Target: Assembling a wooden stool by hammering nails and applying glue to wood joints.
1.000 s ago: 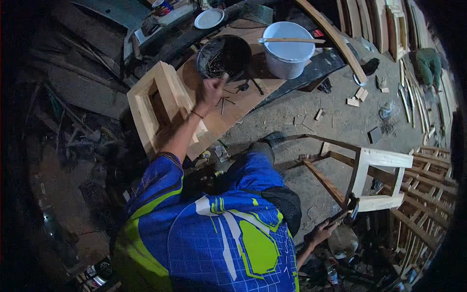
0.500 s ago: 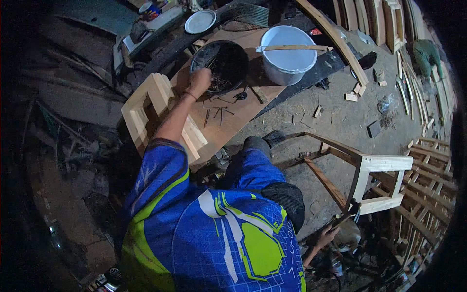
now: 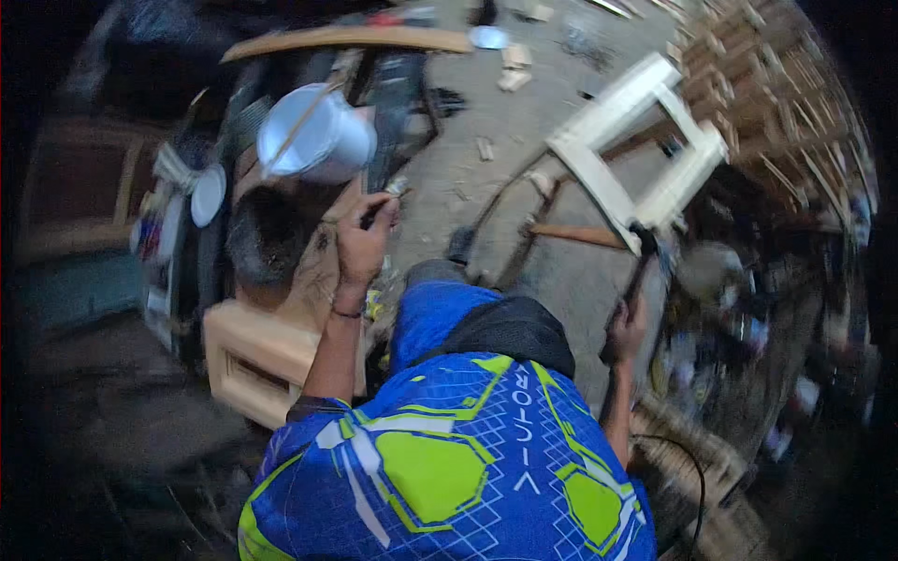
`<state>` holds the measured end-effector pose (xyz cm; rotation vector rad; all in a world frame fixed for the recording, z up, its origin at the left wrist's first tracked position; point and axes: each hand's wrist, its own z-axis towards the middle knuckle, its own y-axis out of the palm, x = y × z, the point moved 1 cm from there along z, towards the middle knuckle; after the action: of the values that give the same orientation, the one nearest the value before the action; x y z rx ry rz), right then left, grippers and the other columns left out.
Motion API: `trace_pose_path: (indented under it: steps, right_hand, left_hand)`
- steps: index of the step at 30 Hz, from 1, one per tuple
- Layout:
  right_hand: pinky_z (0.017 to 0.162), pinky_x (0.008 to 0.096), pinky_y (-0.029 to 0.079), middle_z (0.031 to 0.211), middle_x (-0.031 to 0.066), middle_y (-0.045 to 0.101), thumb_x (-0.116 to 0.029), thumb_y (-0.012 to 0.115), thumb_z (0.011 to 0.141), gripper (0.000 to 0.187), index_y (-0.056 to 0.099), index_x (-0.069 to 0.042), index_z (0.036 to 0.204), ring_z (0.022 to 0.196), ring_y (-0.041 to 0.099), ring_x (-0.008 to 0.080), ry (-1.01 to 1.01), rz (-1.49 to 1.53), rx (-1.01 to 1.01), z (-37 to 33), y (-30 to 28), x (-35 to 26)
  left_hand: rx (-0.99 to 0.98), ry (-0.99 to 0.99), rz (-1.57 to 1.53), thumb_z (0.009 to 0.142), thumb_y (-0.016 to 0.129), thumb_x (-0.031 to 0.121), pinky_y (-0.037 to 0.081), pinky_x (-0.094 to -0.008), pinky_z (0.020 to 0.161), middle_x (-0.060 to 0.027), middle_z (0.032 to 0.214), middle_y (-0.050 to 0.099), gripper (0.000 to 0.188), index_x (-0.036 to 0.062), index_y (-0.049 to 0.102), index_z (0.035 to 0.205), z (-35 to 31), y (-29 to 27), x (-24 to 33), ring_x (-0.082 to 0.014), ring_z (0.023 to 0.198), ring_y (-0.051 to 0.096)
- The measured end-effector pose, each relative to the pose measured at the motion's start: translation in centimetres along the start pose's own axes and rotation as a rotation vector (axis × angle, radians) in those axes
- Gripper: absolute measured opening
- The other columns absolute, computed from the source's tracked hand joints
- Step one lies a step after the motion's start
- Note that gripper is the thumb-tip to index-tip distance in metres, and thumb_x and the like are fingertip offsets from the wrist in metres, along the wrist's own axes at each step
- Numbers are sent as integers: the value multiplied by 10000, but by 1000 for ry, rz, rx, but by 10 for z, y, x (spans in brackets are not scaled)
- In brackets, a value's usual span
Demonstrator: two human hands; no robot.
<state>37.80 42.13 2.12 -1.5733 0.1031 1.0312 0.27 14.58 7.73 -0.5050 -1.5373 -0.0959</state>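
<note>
My left hand (image 3: 363,245) is raised at the side of the work board, its fingers curled closed. What they hold is too blurred to make out. Close to that hand stand a dark bucket (image 3: 265,238), which the earlier frame shows with nails inside, and a white bucket (image 3: 332,140) with a wooden stick across its top. In my right hand (image 3: 627,327) is a hammer (image 3: 643,271), gripped by its handle. The hammer's head is beside the lower corner of a pale wooden frame (image 3: 591,182), whose longer legs reach toward the floor.
Stacked pale wooden pieces (image 3: 253,346) sit on the near end of the brown board (image 3: 318,266). A long curved plank (image 3: 346,37) lies beyond the buckets. Wood scraps (image 3: 514,67) dot the floor, and slatted wooden pieces (image 3: 748,103) fill the far right.
My left hand has come out of the dark bucket and moved toward the wooden frame. My view has turned right, bringing the frame and the hammer nearer the middle.
</note>
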Motion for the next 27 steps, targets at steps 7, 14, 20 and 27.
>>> trace_pose_path:
  steps: [7, 14, 20, 27]
  right_hand:
    - [698, 420, 514, 890, 204, 646, -234, 589, 976, 312, 545, -32, 1211, 808, 680, 361, 201, 133, 143, -6, -44, -21]
    - [651, 466, 513, 850, 230, 647, -237, 592, 970, 320, 540, -30, 1208, 804, 667, 446, 172, 158, 136, -8, -60, -8]
    - [611, 476, 507, 891, 269, 641, -170, 597, 955, 289, 528, -26, 1196, 821, 668, 463, 116, 163, 105, 7, -36, 10]
    - [634, 557, 489, 821, 292, 645, -165, 578, 942, 249, 513, -66, 1160, 820, 634, 506, 298, -3, -63, 31, -20, 8]
  left_hand:
    - [-609, 886, 136, 818, 727, 52, 476, -387, 811, -89, 902, 643, 121, 64, 696, 934, 17, 268, 36, -288, 905, 598]
    - [-801, 1132, 336, 842, 640, 82, 474, -402, 849, -93, 936, 601, 72, 72, 643, 913, 21, 359, 19, -307, 968, 564]
    - [-744, 1128, 333, 818, 654, 106, 469, -419, 859, -97, 926, 590, 118, 76, 602, 920, 22, 364, 3, -324, 947, 570]
    - [-739, 1122, 253, 823, 634, 39, 497, -401, 824, -85, 906, 596, 73, 58, 625, 893, 25, 362, 5, -312, 939, 579]
